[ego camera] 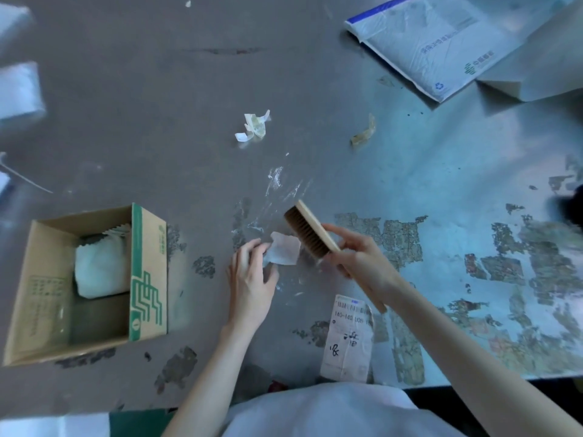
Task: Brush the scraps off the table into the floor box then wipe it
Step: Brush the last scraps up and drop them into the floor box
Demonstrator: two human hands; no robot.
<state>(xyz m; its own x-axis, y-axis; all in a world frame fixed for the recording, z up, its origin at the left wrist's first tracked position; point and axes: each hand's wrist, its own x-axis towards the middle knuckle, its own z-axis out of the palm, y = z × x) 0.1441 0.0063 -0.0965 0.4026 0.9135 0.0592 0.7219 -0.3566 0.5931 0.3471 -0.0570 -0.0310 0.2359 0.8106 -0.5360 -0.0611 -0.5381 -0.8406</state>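
The right hand (356, 257) grips a wooden-backed brown-bristled brush (310, 233), bristles angled toward eight o'clock to push scraps. The left hand (252, 279) pinches a pale crumpled paper scrap (285, 249), probably steadying it. The open cardboard box (85, 285) waits at nine o'clock of the grey bench (157, 105); a torn tape scrap (254, 126) lies at twelve.

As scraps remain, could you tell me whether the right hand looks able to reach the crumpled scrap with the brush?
Probably yes: bare table separates the brush in the right hand from the crumpled scrap.
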